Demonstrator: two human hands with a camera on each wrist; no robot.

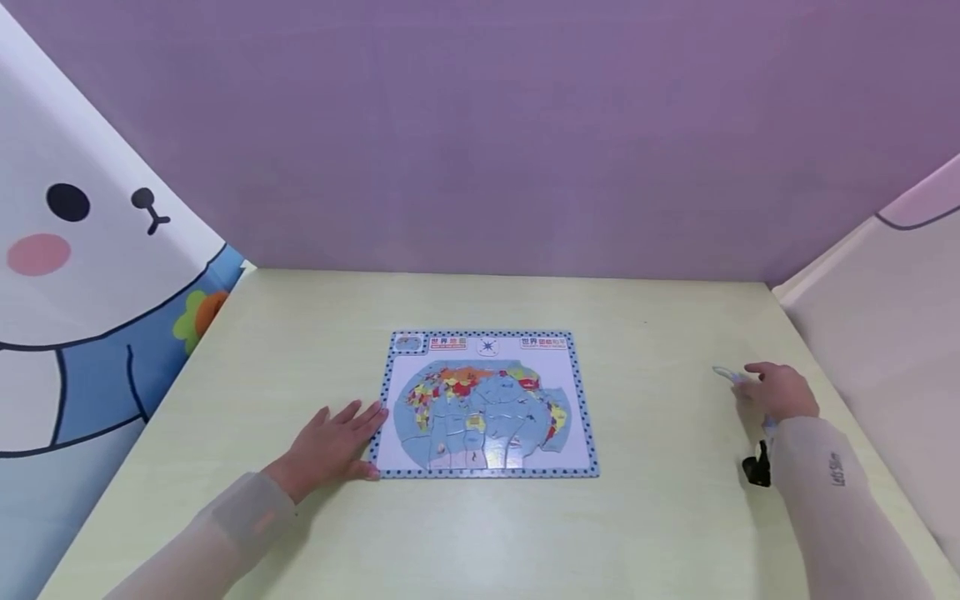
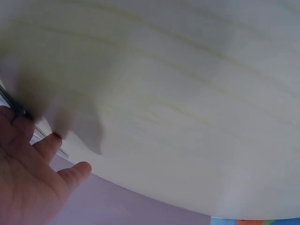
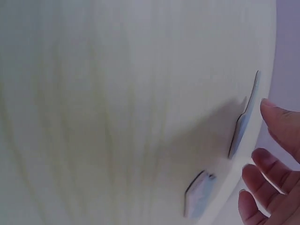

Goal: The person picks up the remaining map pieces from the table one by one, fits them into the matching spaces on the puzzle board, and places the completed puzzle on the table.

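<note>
A world map jigsaw puzzle (image 1: 495,346) lies flat on the table, its white board edged in blue with dark dots. Several map pieces sit in its oval, and a bare white gap shows at the upper right. My left hand (image 1: 330,446) rests at the board's left edge, fingers straight and fingertips on the border. Far to the right, my right hand (image 1: 783,392) hovers over a pale blue puzzle piece (image 3: 243,124), thumb and fingers apart with nothing between them. A second puzzle piece (image 3: 199,194) lies close by, below the fingers in the right wrist view.
The pale wooden table (image 1: 480,542) meets a purple panel (image 1: 480,142) at the back. A cartoon-printed panel (image 1: 90,275) stands along the left side, and a pale panel (image 1: 892,317) along the right. A small black device (image 1: 759,467) is at my right wrist.
</note>
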